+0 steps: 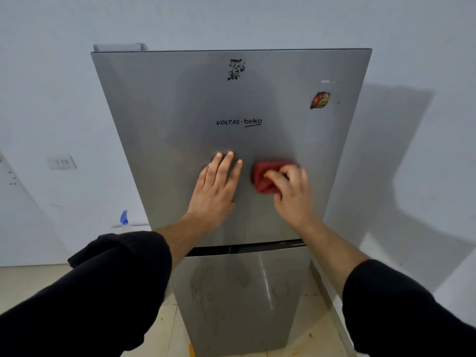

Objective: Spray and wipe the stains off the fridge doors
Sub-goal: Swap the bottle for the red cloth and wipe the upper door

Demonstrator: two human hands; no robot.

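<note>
The fridge fills the middle of the picture, and it has two gray doors. Both hands are on the upper door (180, 112), low down on it, under the brand name (239, 122). The left hand (216, 186) lies flat on the metal with its fingers straight and holds nothing. The right hand (291, 191), just beside it, has its fingers curled round a red cloth (262, 176) and presses the bunched cloth on the door.

The dirty marks (201, 292) that show best are on the lower door (239, 292), straight below the hands, in the bottom middle of the picture. They are brownish streaks that run up and down (like old drips). A dark gap (270, 246) between the two doors lies between the hands and the streaks. I think the cloth has to go down past that gap next. The streaks sit more under the left arm, so the right hand would reach down and a little to the left. The left arm crosses the way there.

High on the upper door are a torn black sticker (236, 69) and a red sticker (320, 100). At the left of the picture, by the wall, stands a small blue thing (124, 218), maybe the spray bottle's top. It is well apart from both hands.
</note>
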